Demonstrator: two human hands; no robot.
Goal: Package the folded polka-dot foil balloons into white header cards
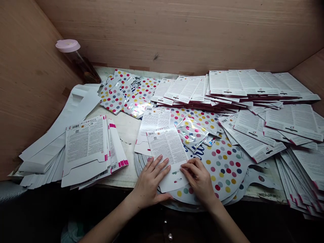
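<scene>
Landmark: the dotted round foil stack (pixel 227 168) before you. The printed envelope (pixel 167 145) you are working on lies over the left part of that stack, lower end toward you. Your left hand (pixel 152 179) rests on the envelope, palm down, fingers extended and spread. Your right hand (pixel 198 177) is at the envelope's lower right edge, fingers curled, thumb and index tips close together; cannot tell whether paper is pinched between them. A second envelope (pixel 154 123) lies partly under the first, at the stack's upper left. A dotted packet (pixel 193 130) in shiny film sits on the stack's far part. Left of the stack: a pile of envelopes (pixel 86 148), then white paper strips (pixel 60 125). Beyond it, to the right: a large envelope pile (pixel 240 82).
</scene>
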